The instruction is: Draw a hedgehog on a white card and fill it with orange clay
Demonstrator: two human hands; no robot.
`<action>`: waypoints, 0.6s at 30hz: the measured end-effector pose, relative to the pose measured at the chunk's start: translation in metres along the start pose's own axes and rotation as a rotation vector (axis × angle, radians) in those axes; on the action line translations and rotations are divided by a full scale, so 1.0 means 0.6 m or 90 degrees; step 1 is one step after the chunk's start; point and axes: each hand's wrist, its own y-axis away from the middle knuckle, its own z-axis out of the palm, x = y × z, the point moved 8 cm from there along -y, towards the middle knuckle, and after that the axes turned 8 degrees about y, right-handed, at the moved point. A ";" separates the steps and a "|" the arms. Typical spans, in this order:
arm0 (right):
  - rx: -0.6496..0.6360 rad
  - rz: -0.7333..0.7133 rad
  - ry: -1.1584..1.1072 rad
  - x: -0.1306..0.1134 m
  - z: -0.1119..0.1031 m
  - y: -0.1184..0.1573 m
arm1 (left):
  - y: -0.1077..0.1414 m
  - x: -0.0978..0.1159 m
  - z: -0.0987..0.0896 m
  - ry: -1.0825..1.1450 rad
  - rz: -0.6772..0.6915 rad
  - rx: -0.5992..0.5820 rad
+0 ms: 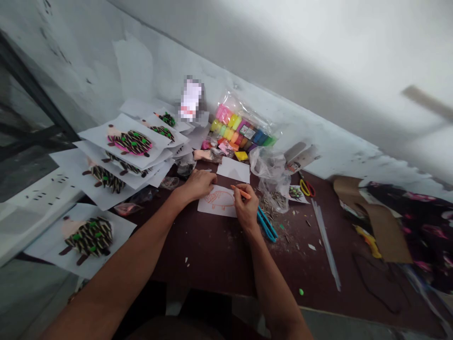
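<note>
My right hand (247, 208) is closed around an orange marker (243, 192), over the right part of a small white sheet of paper (205, 209). Orange lines on that sheet form a rounded animal outline with short legs. At the sheet's upper left rests my left hand (200, 184), fingers bent loosely, with nothing visible in it; its fingertips are partly hidden. Just beyond lies a blank white card (233, 170). Beside my right wrist is a blue-handled tool (267, 225), its head partly hidden.
Stacked sheets with hedgehog figures (129, 142) fill the left; another hedgehog sheet (88, 236) lies nearer. Behind are bagged coloured clay (240, 127) and a blurred-out phone (191, 99). Rightward are seed-like husks (272, 200), scissors (307, 187), clear sticks (325, 245) and a yellow glue gun (368, 241).
</note>
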 end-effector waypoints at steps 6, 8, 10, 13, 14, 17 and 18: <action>-0.007 -0.074 0.033 -0.003 0.010 0.005 | 0.001 0.005 0.000 -0.016 0.000 0.007; -0.022 -0.077 0.050 0.000 0.016 0.006 | 0.001 0.007 0.001 -0.029 0.003 0.018; -0.005 -0.105 0.076 -0.004 0.015 0.008 | 0.002 0.010 0.001 -0.056 0.010 0.035; 0.017 -0.167 0.133 -0.017 0.014 0.012 | 0.002 0.013 0.004 -0.084 0.013 0.046; 0.007 -0.176 0.158 -0.020 0.017 0.013 | 0.002 0.013 0.005 -0.083 0.016 0.046; -0.022 -0.191 0.215 -0.028 0.023 0.017 | 0.001 0.015 0.008 -0.077 0.022 0.046; -0.026 -0.196 0.223 -0.032 0.023 0.019 | 0.001 0.015 0.009 -0.080 0.026 0.043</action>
